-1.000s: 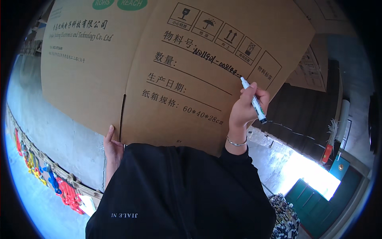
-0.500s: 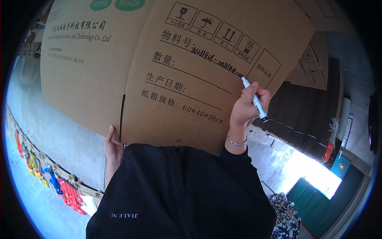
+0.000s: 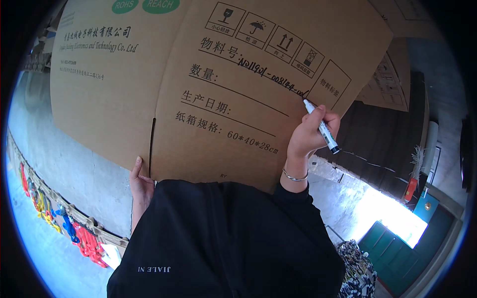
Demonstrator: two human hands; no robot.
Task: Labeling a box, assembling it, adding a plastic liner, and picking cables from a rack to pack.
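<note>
A large brown flattened cardboard box (image 3: pixel 198 144) fills the upper middle, printed with black lines of text, boxed handling symbols and two green ovals. My right hand (image 3: pixel 314 130) is closed around a white marker pen (image 3: pixel 324 130) with a black end. The pen's tip meets the cardboard at the end of a handwritten black line, left of an empty-framed label box. At the cardboard's lower left edge, beside a dark slot, my left hand (image 3: pixel 142 185) pinches the board. Its thumb shows on the front; the other fingers are mostly hidden.
More printed cardboard (image 3: pixel 387 82) lies at the right, over a dark brown surface (image 3: pixel 367 139). A red-handled brush (image 3: pixel 411 186) with pale bristles is beyond it. Red, blue and yellow bundles (image 3: pixel 84 243) line the lower left. A green panel (image 3: pixel 385 248) stands lower right.
My right hand and the marker have shifted slightly right and down. The handwritten line has grown by a stroke or two at its right end. My left hand stays put.
</note>
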